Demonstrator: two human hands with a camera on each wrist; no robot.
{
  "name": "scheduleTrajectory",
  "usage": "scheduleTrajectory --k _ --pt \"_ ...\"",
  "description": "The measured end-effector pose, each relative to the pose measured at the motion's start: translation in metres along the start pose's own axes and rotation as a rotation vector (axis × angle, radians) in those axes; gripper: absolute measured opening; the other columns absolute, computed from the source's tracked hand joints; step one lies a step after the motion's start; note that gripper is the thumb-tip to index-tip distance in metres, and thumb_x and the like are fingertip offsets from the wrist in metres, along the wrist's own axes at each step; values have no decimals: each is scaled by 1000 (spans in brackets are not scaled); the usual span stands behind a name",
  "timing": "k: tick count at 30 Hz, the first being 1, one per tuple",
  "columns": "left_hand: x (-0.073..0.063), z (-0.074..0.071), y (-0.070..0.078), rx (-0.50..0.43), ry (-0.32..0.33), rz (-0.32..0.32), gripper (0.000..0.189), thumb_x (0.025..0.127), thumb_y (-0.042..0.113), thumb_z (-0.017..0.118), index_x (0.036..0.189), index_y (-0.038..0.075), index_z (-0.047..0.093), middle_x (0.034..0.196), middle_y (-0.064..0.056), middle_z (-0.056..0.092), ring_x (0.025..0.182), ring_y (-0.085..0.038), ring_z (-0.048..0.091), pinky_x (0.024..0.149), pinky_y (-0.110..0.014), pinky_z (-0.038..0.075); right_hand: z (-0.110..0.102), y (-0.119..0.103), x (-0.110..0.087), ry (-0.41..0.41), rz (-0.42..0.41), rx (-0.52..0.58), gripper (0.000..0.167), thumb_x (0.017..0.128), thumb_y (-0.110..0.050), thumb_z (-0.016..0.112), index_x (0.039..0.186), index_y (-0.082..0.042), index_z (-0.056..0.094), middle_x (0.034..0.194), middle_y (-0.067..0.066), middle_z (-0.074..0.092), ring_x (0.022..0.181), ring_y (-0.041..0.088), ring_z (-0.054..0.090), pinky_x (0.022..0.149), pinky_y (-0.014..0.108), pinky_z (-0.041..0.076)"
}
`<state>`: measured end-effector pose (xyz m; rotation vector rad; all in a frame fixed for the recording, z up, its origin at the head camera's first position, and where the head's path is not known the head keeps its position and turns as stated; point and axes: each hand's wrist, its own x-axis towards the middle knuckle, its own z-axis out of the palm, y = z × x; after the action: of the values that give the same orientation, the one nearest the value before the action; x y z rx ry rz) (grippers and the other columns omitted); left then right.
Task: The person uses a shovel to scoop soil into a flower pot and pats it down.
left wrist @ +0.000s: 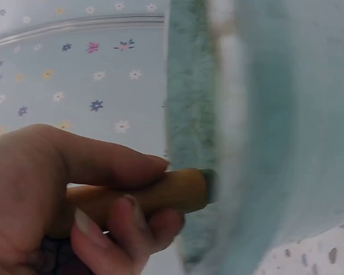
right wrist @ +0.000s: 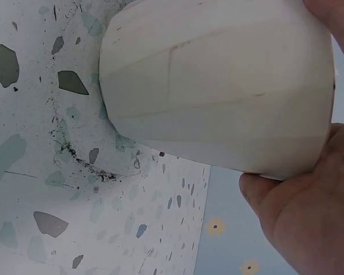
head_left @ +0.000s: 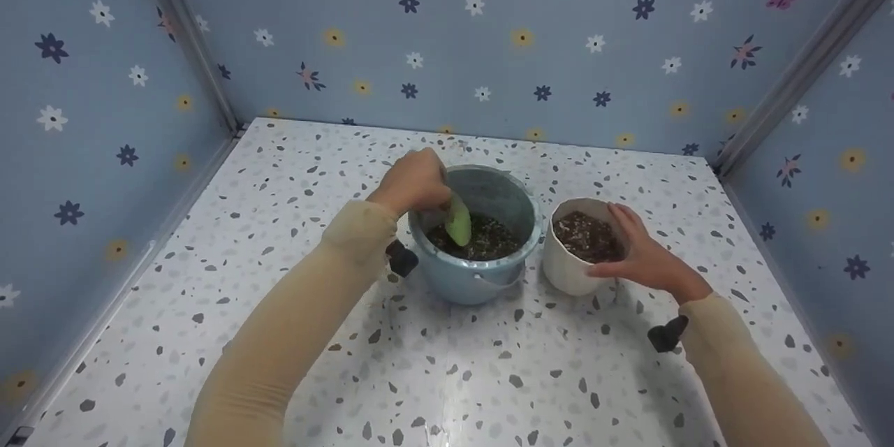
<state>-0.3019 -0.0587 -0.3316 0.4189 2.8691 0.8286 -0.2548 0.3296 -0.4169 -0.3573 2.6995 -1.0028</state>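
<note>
Gripped by left hand [head_left: 417, 181], trowel [head_left: 459, 222] (green-bladed) slants; tip [head_left: 461, 240] down.

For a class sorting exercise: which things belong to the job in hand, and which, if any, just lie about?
Job in hand:
green trowel, in the left fingers
blue bucket
white pot, held by the right fingers
soil in both containers

Lying about:
dark specks on the tabletop

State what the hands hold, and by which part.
Left hand: the trowel, by its handle. Right hand: the pot, by its upper side.
</note>
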Motion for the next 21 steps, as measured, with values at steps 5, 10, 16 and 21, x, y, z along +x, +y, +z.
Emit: scheduleTrajectory --k 5,10,16,21 --pt "-2 -7 1 148 34 118 13 84 5 71 95 4 77 93 -8 72 83 -23 66 75 -37 56 1 1 -1 11 33 5 128 77 -47 83 158 -13 -10 162 19 -10 145 48 4 109 70 12" --pt "-3 1 -2 313 -19 206 23 90 4 70 112 2 72 111 -14 70 102 -29 66 88 -39 54 1 3 -2 15 43 18 131 76 -48 84 157 -15 -14 163 19 -10 146 46 3 110 69 11" --pt "-2 2 -9 244 -99 265 18 83 2 67 98 3 77 95 -11 74 87 -26 71 76 -36 58 1 -1 -2 8 23 59 129 79 -40 84 157 -17 -16 163 17 -11 147 45 1 110 70 12" --pt "-1 2 -13 125 -123 247 15 78 5 70 91 6 79 85 -7 75 73 -19 71 65 -30 58 3 -2 -2 14 22 58 129 78 -40 84 157 -16 -14 163 18 -9 147 45 3 110 69 13"
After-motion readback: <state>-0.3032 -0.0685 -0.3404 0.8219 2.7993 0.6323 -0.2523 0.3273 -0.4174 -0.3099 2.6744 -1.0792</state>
